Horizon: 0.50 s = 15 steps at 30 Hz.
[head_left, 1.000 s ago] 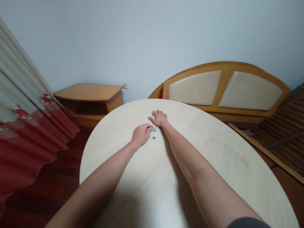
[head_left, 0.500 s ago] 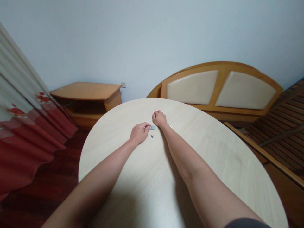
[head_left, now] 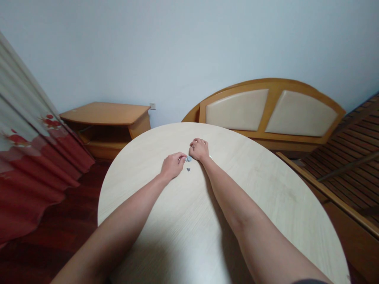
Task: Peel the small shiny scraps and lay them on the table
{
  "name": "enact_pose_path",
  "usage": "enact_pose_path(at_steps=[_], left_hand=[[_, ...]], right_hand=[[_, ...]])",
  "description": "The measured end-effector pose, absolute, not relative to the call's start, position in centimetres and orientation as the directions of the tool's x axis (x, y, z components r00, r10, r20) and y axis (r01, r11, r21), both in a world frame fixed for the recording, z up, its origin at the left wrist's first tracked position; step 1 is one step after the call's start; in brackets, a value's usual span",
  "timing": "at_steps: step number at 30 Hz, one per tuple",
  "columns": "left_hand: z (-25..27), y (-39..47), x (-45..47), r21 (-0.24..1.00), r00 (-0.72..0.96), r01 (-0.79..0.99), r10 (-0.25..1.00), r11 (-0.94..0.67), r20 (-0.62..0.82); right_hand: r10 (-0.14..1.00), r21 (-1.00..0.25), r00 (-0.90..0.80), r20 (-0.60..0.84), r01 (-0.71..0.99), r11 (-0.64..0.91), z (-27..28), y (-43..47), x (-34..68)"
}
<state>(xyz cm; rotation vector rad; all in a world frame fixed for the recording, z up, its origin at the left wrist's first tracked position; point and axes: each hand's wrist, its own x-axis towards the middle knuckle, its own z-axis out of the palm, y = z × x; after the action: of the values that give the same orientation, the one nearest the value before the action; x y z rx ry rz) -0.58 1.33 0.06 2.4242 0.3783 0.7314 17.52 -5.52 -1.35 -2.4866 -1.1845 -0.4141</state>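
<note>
On the pale round table (head_left: 260,193), my left hand (head_left: 172,165) pinches the edge of a small light-blue flat piece (head_left: 188,158) between thumb and fingertips. My right hand (head_left: 199,150) is just beyond it to the right, its fingers curled down toward the tabletop. Something small and greyish shows between its thumb and fingers, too small to name. A dark grey flat piece (head_left: 188,169) with a notched outline lies apart, on the near side of the light-blue one.
Behind the table to the left stands a wooden cabinet (head_left: 106,112). A padded headboard (head_left: 237,110) leans at the wall on the right, with a slatted bed frame (head_left: 352,154) beside it. A red and white curtain (head_left: 35,173) hangs at the left.
My right hand's fingers have spread a little and shifted slightly. My left hand stays at the light-blue piece. The whole view has shifted a little.
</note>
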Motion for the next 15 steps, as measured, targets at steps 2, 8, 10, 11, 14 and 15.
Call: enact_pose_path(at_steps=[2,8,10,11,14,15], left_hand=[[0.1,1.3,-0.6,0.598,0.811,0.097,0.411,-0.796,0.416],[0.1,1.3,-0.6,0.609,0.810,0.101,0.421,-0.787,0.409],[0.1,1.3,-0.5,0.610,0.809,0.107,0.426,-0.785,0.406],[0.1,1.3,-0.5,0.610,0.808,0.108,0.426,-0.785,0.406],[0.0,1.3,-0.5,0.610,0.809,0.105,0.424,-0.785,0.407],[0.0,1.3,-0.5,0.613,0.810,0.106,0.425,-0.783,0.404]], right_hand=[[0.684,-0.185,0.602,0.413,0.790,-0.584,-1.3,-5.7,17.4],[0.664,-0.146,0.587,0.463,0.790,-0.596,-1.1,-6.5,16.6],[0.644,-0.133,0.596,0.480,0.775,-0.618,-1.0,-6.6,16.2],[0.635,-0.127,0.603,0.483,0.766,-0.630,-1.0,-6.7,16.0],[0.612,-0.117,0.629,0.479,0.737,-0.666,-0.9,-6.7,15.6],[0.608,-0.116,0.637,0.475,0.730,-0.674,-0.9,-6.7,15.5]])
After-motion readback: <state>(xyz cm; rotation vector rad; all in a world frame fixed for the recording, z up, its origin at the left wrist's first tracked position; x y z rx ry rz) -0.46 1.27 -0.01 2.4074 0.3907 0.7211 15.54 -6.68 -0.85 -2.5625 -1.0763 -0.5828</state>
